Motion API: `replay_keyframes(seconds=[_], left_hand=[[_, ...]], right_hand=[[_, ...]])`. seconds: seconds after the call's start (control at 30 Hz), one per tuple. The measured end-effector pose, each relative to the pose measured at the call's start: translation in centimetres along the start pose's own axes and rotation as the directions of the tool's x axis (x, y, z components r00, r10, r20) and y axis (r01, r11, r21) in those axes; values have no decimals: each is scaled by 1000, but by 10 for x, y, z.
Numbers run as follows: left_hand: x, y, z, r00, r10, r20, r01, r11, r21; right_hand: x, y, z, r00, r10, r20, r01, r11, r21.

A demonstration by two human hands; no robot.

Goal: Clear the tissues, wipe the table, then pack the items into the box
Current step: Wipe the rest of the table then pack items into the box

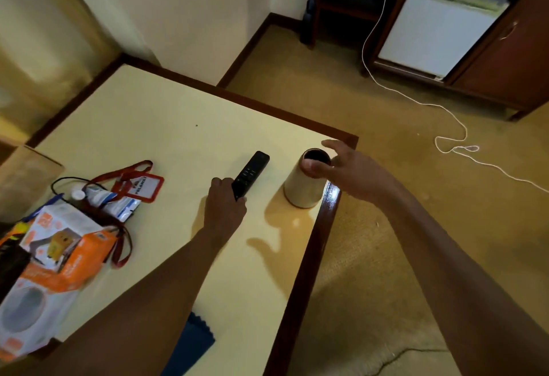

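My left hand (224,206) grips the near end of a black remote control (252,173) lying on the cream table (154,126). A cream cylinder cup (303,189) with a dark opening stands at the table's right edge. My right hand (347,169) is at its rim, with the thumb over the rim and the fingers spread behind it. A blue cloth (193,343) lies at the near edge under my left forearm. At the left edge a brown cardboard box (26,176) is partly in view.
At the left lie a red lanyard with badge holder (138,187), a white tube (111,201), a black cable and an orange-and-white product carton (56,259). A white cord (445,126) trails over the carpet. A small fridge (439,27) sits in a wooden cabinet beyond.
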State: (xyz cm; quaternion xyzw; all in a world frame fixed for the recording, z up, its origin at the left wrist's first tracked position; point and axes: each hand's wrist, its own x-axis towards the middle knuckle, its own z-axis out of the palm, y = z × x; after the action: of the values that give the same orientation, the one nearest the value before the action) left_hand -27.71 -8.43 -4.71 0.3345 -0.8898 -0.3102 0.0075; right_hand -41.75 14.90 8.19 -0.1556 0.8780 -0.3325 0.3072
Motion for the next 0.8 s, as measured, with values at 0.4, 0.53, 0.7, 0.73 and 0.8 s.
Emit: replay_keyframes(seconds=[0.4,0.53,0.7,0.73,0.8], left_hand=[[45,32,28,992,118,-45,-107,976,190],[68,51,36,986,160,-34,-153,974,165],[97,72,46,970,240,-28,-229,950,213],[102,75,49,967,254,-29,-243,947,211],[110,83,53,960,278,-17,-269,942,201]], right_hand=[[32,62,60,978,-158,-138,190,947,259],[46,54,61,964,-195,-180,230,951,205],[76,52,55,907,-86,-411,203,947,250],[83,53,52,886,-56,-461,196,945,262],[93,57,46,839,-4,-544,185,943,277]])
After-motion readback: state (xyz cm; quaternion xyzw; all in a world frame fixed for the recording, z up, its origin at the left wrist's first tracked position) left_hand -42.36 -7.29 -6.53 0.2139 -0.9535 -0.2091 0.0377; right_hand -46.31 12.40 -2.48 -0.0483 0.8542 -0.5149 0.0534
